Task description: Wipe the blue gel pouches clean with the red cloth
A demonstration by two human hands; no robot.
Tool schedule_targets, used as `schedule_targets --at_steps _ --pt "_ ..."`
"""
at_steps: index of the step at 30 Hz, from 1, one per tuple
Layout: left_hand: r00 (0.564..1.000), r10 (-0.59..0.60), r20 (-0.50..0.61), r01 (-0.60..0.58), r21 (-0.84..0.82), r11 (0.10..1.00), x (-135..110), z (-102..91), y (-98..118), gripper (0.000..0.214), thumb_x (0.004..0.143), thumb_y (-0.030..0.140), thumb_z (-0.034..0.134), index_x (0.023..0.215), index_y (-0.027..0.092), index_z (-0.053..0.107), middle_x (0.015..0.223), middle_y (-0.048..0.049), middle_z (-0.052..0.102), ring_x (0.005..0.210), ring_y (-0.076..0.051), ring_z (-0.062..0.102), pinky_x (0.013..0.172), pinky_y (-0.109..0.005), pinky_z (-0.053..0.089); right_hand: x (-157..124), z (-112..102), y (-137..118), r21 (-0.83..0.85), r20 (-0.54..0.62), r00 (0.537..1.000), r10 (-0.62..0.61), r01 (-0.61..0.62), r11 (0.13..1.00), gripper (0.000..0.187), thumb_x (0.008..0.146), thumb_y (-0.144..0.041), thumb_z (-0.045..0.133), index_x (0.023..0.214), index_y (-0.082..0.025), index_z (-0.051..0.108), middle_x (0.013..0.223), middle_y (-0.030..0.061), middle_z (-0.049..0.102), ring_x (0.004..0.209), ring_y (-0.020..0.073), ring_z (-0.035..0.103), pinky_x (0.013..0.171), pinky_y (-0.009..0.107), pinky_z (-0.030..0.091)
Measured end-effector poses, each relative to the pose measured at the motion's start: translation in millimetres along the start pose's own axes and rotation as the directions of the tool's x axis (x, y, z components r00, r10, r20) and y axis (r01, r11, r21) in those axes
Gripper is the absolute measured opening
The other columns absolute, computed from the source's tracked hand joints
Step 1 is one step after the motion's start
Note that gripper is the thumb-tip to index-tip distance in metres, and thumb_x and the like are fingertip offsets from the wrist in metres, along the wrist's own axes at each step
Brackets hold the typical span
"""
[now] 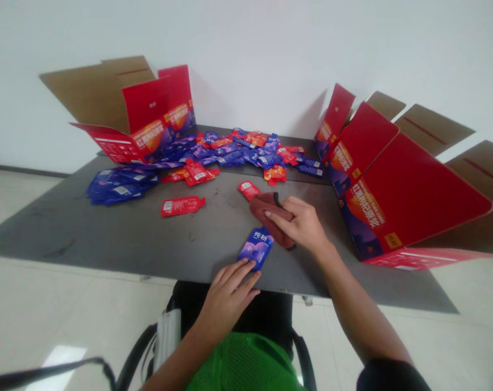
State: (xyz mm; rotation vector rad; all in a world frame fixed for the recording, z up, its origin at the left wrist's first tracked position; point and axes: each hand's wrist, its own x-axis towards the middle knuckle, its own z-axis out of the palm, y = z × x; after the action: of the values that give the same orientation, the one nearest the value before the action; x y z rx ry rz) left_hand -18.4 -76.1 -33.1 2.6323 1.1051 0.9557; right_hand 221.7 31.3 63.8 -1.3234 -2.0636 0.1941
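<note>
A blue-purple pouch (pixel 256 248) lies flat near the table's front edge, its printed side up. My left hand (pixel 235 285) rests with fingers stretched out, the tips on the pouch's lower end. My right hand (pixel 301 222) grips a folded brown cloth (pixel 273 212) just above and right of that pouch. Partly covered by the cloth is a red pouch (pixel 248 190). Another red pouch (pixel 183 206) lies by itself to the left.
Mixed blue and red pouches (pixel 233 152) are heaped along the back of the grey table (pixel 148 239). A blue pile (pixel 122 184) sits at the left. Open red cartons stand at the left (pixel 148 117) and right (pixel 376 179), flaps spread outward.
</note>
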Motion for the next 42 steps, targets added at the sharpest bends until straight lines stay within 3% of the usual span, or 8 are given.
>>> schedule_targets --at_steps 3,6,12,19,26,30,34,42 --pt "0.999 -0.032 -0.022 0.032 -0.011 0.999 -3.2 3.7 -1.9 0.027 0.101 0.033 0.059 0.120 0.020 0.072 0.127 -0.0081 0.072 0.122 -0.027 0.064 0.102 -0.045 0.051 -29.6 20.4 -33.2 -0.046 0.246 0.964 -0.100 0.114 0.992 0.032 0.100 -0.047 0.057 0.112 -0.022 0.071 0.093 0.0052 0.065 0.084 0.0174 0.062 0.074 0.027 0.045" --pt "0.998 -0.051 -0.027 0.051 -0.021 0.998 -4.3 5.0 -2.7 0.025 0.102 0.035 0.058 0.114 0.020 0.074 0.118 -0.0053 0.076 0.114 -0.026 0.068 0.101 -0.045 0.049 -45.2 41.7 -30.4 -0.086 0.361 0.919 -0.160 0.204 0.975 0.031 0.099 -0.044 0.061 0.119 -0.022 0.069 0.103 0.0067 0.068 0.092 0.0187 0.063 0.077 0.028 0.048" --pt "0.998 -0.057 0.016 0.057 -0.057 0.997 1.8 -1.2 -3.4 0.024 0.102 0.035 0.059 0.117 0.022 0.071 0.126 -0.0029 0.073 0.122 -0.025 0.066 0.098 -0.043 0.046 -11.6 34.4 13.9 -0.279 0.242 0.970 -0.018 0.088 0.956 0.033 0.101 -0.043 0.057 0.119 -0.019 0.070 0.096 0.0074 0.067 0.089 0.0195 0.063 0.075 0.028 0.046" --pt "0.993 -0.110 0.041 0.113 -0.083 0.990 -0.3 1.0 -4.6 0.024 0.102 0.039 0.058 0.108 0.023 0.075 0.112 -0.0041 0.078 0.107 -0.026 0.072 0.095 -0.043 0.045 -43.8 39.9 -32.7 -0.123 0.312 0.931 -0.191 0.239 0.963 0.036 0.103 -0.046 0.050 0.117 -0.019 0.069 0.096 0.0076 0.067 0.087 0.0193 0.062 0.076 0.029 0.047" --pt "0.994 -0.097 0.042 0.102 -0.125 0.987 3.2 -3.3 -4.7 0.025 0.102 0.037 0.060 0.117 0.023 0.073 0.125 -0.0034 0.074 0.121 -0.024 0.067 0.097 -0.041 0.044 -12.2 34.9 10.6 -0.304 0.228 0.974 -0.014 0.085 0.949 0.035 0.100 -0.046 0.058 0.119 -0.019 0.071 0.093 0.0063 0.066 0.085 0.0191 0.061 0.070 0.028 0.045" --pt "0.997 -0.075 -0.026 0.071 -0.132 0.989 3.5 -1.7 -5.1 0.023 0.101 0.036 0.060 0.114 0.022 0.073 0.122 -0.0038 0.075 0.116 -0.024 0.069 0.095 -0.041 0.043 -18.6 25.2 -12.4 -0.255 0.170 0.980 -0.105 0.147 0.956 0.035 0.102 -0.045 0.054 0.116 -0.017 0.070 0.090 0.0063 0.065 0.082 0.0186 0.060 0.068 0.028 0.044" --pt "0.995 -0.082 -0.050 0.075 -0.119 0.990 4.0 -1.1 -5.2 0.019 0.100 0.036 0.062 0.107 0.022 0.074 0.110 -0.0023 0.079 0.102 -0.023 0.074 0.092 -0.041 0.043 -46.5 42.3 -34.5 -0.121 0.293 0.931 -0.218 0.262 0.957 0.031 0.100 -0.044 0.059 0.117 -0.020 0.069 0.095 0.0056 0.067 0.087 0.0187 0.063 0.070 0.028 0.046" --pt "0.997 -0.057 -0.052 0.051 -0.116 0.992 4.9 -2.5 -5.2 0.020 0.099 0.034 0.063 0.112 0.022 0.073 0.121 -0.0049 0.075 0.115 -0.025 0.070 0.093 -0.040 0.045 -9.6 30.8 -0.3 -0.302 0.163 0.987 0.008 0.043 0.952 0.032 0.099 -0.045 0.060 0.115 -0.020 0.071 0.094 0.0059 0.067 0.085 0.0184 0.062 0.066 0.027 0.043"
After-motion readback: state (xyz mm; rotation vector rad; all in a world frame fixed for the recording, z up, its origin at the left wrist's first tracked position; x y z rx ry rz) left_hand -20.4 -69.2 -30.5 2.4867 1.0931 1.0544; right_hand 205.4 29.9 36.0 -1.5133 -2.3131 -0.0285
